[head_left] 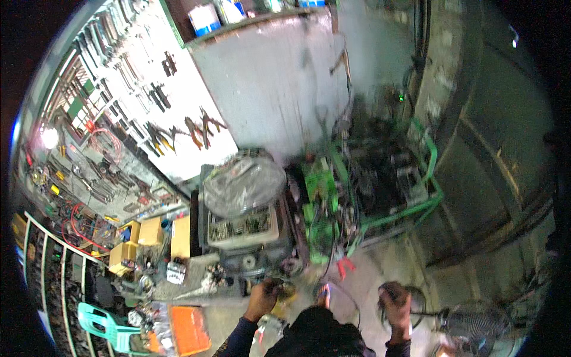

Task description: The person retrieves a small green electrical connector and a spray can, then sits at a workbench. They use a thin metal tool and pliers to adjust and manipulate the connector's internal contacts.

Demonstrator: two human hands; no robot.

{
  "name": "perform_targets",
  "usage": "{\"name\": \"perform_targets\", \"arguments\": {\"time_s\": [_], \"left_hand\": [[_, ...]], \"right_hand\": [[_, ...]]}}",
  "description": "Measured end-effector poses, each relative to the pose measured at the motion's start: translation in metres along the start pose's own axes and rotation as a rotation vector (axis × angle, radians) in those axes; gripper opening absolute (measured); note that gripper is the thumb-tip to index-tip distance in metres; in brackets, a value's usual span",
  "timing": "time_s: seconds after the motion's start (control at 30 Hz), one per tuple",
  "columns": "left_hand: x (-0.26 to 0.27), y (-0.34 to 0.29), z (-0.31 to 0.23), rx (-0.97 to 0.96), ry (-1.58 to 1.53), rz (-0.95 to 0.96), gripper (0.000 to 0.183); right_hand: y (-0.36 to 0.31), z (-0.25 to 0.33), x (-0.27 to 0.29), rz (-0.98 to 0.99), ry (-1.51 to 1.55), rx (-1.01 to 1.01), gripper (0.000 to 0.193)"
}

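My left hand point(259, 302) is low in the picture, left of my dark-clothed body point(321, 333). Its fingers are bent in at a small dark shape I cannot make out, with a yellowish patch point(286, 294) on the floor beside it. To the right, my right hand point(397, 306) is raised with curled fingers; whatever it may hold is hidden or too dark to name. Behind that hand lies a dark round ring point(418, 304). Between the hands a small skin-coloured shape point(324, 296) shows, blurred and bright. Red clamps point(345, 267) lie on the floor ahead.
A white tool board point(137, 77) with hanging wrenches and pliers is at the left. Ahead stand a plastic-covered machine point(244, 185), a parts tray point(244, 231) and a green-framed machine point(386, 184). Cardboard boxes point(150, 232), a turquoise chair point(110, 326), an orange tray point(189, 329) and a fan point(476, 324) surround me.
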State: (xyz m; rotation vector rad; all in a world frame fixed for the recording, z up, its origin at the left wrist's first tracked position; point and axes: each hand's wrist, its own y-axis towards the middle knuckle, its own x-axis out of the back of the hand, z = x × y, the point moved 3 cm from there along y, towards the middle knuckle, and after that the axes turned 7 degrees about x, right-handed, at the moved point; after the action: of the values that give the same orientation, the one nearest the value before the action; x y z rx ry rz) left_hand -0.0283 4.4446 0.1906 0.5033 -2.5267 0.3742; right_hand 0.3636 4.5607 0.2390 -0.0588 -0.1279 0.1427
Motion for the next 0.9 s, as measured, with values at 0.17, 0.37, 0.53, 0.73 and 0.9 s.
{"name": "perform_targets", "arguments": {"time_s": [0.17, 0.37, 0.53, 0.73, 0.9], "left_hand": [[0.025, 0.115, -0.122, -0.246, 0.003, -0.096, 0.02], [0.101, 0.21, -0.25, -0.414, -0.175, -0.301, 0.018], [0.187, 0.264, -0.348, -0.586, -0.384, -0.67, 0.021], [0.193, 0.291, -0.474, -0.717, -0.346, -0.835, 0.024], [0.18, 0.371, -0.577, -0.841, -0.173, -0.87, 0.038]], "right_hand": [[0.081, 0.016, -0.025, 0.081, 0.197, 0.08, 0.012], [0.183, 0.068, -0.027, 0.152, 0.07, 0.187, 0.026], [0.257, 0.115, -0.018, 0.193, 0.053, 0.236, 0.021], [0.388, 0.217, -0.047, 0.567, 0.136, 0.394, 0.014], [0.461, 0.328, -0.054, 0.568, 0.127, 0.755, 0.016]]}}
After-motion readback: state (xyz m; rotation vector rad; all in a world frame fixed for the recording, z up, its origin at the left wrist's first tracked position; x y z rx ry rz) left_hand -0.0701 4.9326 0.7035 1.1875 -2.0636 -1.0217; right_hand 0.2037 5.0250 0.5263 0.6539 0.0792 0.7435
